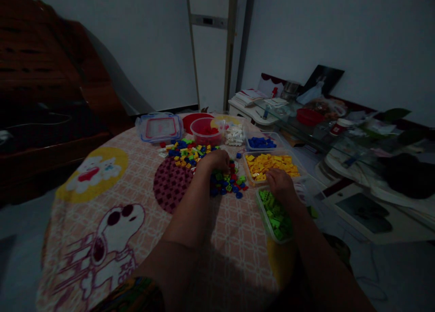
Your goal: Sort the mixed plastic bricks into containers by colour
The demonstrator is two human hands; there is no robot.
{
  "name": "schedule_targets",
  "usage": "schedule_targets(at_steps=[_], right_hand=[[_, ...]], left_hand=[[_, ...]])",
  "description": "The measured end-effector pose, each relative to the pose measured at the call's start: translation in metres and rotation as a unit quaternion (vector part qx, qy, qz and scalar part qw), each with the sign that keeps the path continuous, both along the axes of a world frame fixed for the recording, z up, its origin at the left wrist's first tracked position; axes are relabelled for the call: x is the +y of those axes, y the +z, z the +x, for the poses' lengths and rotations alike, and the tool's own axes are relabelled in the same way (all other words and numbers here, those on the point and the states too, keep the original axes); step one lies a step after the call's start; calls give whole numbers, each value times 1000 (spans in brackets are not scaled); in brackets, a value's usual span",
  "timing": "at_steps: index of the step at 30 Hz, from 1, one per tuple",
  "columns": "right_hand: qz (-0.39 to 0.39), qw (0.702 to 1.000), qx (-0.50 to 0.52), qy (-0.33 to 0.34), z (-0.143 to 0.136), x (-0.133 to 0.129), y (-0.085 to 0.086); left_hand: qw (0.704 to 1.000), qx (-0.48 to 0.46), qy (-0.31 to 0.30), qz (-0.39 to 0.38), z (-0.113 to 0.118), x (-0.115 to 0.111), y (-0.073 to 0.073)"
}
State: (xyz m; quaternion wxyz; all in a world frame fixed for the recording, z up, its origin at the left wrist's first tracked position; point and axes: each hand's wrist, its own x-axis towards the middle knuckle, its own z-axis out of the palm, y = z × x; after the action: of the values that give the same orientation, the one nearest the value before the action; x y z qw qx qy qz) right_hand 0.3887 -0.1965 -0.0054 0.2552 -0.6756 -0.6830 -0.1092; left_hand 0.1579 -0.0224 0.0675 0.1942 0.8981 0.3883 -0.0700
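My left hand [219, 160] is closed, its fingers curled down over a mixed pile of toy building bricks [190, 154] in yellow, blue, green, red and white. Its fingertips are hidden, so what they hold does not show. Over the near edge of a clear box of yellow bricks [272, 163] is my right hand [279, 183], fingers bent together at the bricks. Whatever it pinches is too dark to make out. Below that hand and forearm, partly covered, stands a box of green bricks [273, 214].
Behind the pile are a tub of red bricks [205, 131], white bricks [234, 135], blue bricks [261, 142] in a box, and a blue-rimmed clear lid or box [161, 128]. A patterned cloth [234, 244] covers the table. At right, a cluttered glass shelf [306, 133] runs alongside.
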Motion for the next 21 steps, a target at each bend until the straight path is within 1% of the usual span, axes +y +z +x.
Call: schedule_targets(at_steps=[6, 10, 15, 17, 21], right_hand=[[0, 1000, 6, 0, -2, 0, 2], [-1, 1000, 5, -5, -5, -1, 5], [-4, 1000, 6, -9, -6, -1, 4], [-2, 1000, 3, -2, -4, -1, 3], [6, 1000, -7, 0, -3, -2, 1]], left_hand=[[1000, 21, -5, -22, 0, 4, -3], [999, 13, -8, -39, -1, 3, 0], [997, 13, -36, -67, -2, -3, 6], [996, -10, -47, -79, -3, -4, 7], [988, -101, -52, -101, -12, -1, 8]])
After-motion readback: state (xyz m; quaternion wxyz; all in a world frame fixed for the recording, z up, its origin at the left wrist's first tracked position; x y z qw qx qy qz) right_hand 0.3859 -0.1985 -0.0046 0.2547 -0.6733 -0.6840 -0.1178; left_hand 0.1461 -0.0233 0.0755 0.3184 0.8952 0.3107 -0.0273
